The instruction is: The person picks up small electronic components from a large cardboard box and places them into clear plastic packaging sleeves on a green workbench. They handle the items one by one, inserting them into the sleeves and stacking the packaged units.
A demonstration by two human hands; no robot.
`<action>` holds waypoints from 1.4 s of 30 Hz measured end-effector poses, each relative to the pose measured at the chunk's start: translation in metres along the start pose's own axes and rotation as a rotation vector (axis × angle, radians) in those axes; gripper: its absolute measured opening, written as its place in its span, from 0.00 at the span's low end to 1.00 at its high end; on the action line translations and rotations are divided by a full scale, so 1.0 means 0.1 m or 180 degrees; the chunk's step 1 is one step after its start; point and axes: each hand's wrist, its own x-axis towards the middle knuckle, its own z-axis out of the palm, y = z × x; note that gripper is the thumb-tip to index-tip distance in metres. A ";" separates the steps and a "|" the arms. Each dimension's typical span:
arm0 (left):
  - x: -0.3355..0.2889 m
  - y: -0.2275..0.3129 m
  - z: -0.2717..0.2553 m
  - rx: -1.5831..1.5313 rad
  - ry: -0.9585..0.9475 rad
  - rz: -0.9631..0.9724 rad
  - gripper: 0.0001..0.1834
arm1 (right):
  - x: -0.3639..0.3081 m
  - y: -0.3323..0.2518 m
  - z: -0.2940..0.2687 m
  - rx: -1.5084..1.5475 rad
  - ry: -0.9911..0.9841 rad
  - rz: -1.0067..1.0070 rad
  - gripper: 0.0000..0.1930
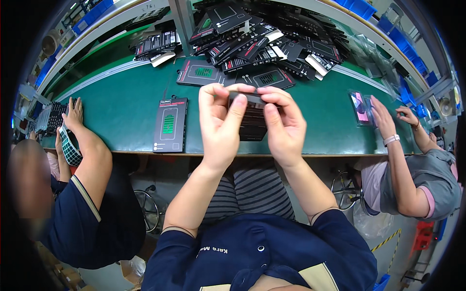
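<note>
My left hand [218,126] and my right hand [288,131] meet over the front of the green table. Between them is a black box [254,100], its narrow end facing up. Fingers and thumbs of both hands pinch that end from either side. Dark layered edges [253,127] show just below, between my palms; whether they belong to the same box or to a stack under it, I cannot tell. Left of my hands, a flat black box with a green battery picture [170,125] lies by the table's front edge. Similar black boxes [201,72] lie just beyond my fingers.
A large heap of black boxes [272,48] fills the far middle, some with white flaps out. A metal post [181,26] rises beside it. At left, a co-worker's hand [74,114] rests near dark parts; at right, another person's hands [383,116] are by a phone-like screen [359,108].
</note>
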 end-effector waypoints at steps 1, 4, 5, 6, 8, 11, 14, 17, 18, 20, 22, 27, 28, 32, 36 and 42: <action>-0.01 0.00 0.02 0.0102 0.0039 0.0067 0.10 | 0.00 -0.02 0.02 0.0367 0.0059 0.0246 0.08; -0.04 0.00 0.04 0.0402 0.0100 0.0230 0.07 | 0.02 -0.14 0.08 0.1238 0.0242 0.0809 0.08; -0.04 -0.01 0.03 0.0501 0.0091 0.0266 0.07 | 0.03 -0.13 0.07 0.1383 0.0297 0.0878 0.08; -0.03 -0.03 0.02 0.0600 0.0081 0.0302 0.07 | 0.04 -0.14 0.07 0.1527 0.0353 0.0947 0.08; -0.03 -0.08 -0.02 0.0779 0.0092 0.0538 0.07 | 0.07 -0.13 0.08 0.1315 0.0378 0.0908 0.07; -0.05 -0.18 -0.08 0.0904 0.0114 0.0939 0.07 | 0.00 -0.03 0.07 0.0830 0.0214 0.0419 0.13; -0.02 -0.16 -0.29 0.2072 -0.0095 0.1377 0.10 | -0.15 0.22 0.03 0.0179 -0.0216 0.0127 0.27; -0.10 0.14 -0.24 0.1234 0.1048 -0.0291 0.20 | -0.22 0.18 0.09 -0.0846 -0.0027 -0.1529 0.23; -0.14 0.28 -0.28 -0.0122 0.1504 -0.1546 0.24 | -0.26 0.06 0.13 -0.0906 -0.0430 -0.1666 0.21; -0.20 0.49 -0.56 -0.0205 0.0503 -0.1612 0.34 | -0.28 -0.13 0.23 -0.1324 -0.1581 -0.1591 0.14; -0.23 0.55 -0.68 0.1565 0.0626 -0.0264 0.36 | -0.22 0.04 0.24 -0.1381 -0.1864 -0.1596 0.13; -0.08 0.71 -1.28 0.5508 0.0593 -0.0414 0.26 | -0.06 0.28 0.00 -0.4061 -0.1345 -0.0394 0.28; -0.08 0.65 -1.16 0.6167 0.0391 -0.0218 0.25 | -0.14 0.23 -0.05 -0.4105 -0.1419 -0.0149 0.29; -0.05 0.45 -0.50 0.4987 -0.1986 0.0371 0.45 | -0.48 -0.21 -0.27 -0.3395 -0.1517 0.0137 0.21; -0.28 -0.03 -0.27 0.4813 -0.3174 0.0224 0.45 | -0.13 -0.29 -1.18 -0.1436 -0.1970 0.0793 0.06; -0.38 -0.20 -0.01 0.4205 -0.3581 0.1160 0.28 | 0.15 0.21 -2.91 -0.5374 -0.0039 0.0096 0.18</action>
